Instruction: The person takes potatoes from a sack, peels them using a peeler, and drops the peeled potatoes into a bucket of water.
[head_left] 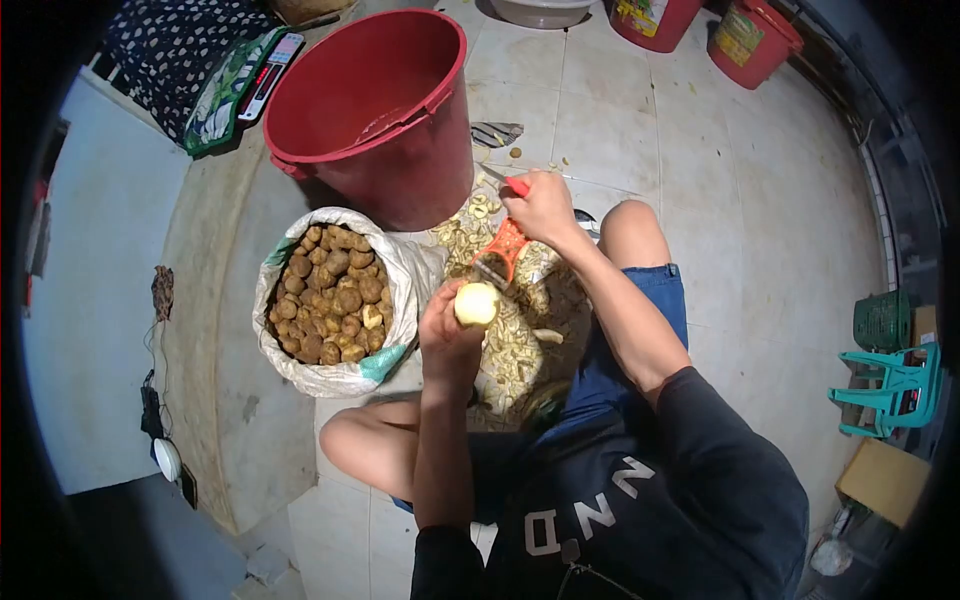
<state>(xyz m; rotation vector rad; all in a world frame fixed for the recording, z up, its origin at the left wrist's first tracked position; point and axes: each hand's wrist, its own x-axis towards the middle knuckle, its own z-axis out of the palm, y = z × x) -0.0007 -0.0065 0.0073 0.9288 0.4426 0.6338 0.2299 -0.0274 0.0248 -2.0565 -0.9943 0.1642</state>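
Observation:
My left hand [447, 325] is closed around a pale peeled potato [477, 304], its smooth side facing up. In my right hand [543, 208] I grip an orange peeler [503, 246], whose metal blade end hangs just above the potato without clearly touching it. A knife with a red handle [517, 187] also sticks out of this hand, its blade toward the upper left. Below both hands, a thick heap of peelings [515, 365] covers the floor between my legs.
On my left stands an open white sack [400, 290] of unpeeled brown potatoes [330, 295]. Behind it is a large red tub [420, 175]. A digital scale [270, 78] lies at the upper left. Farther off are red buckets [752, 42] and a turquoise stool [890, 390].

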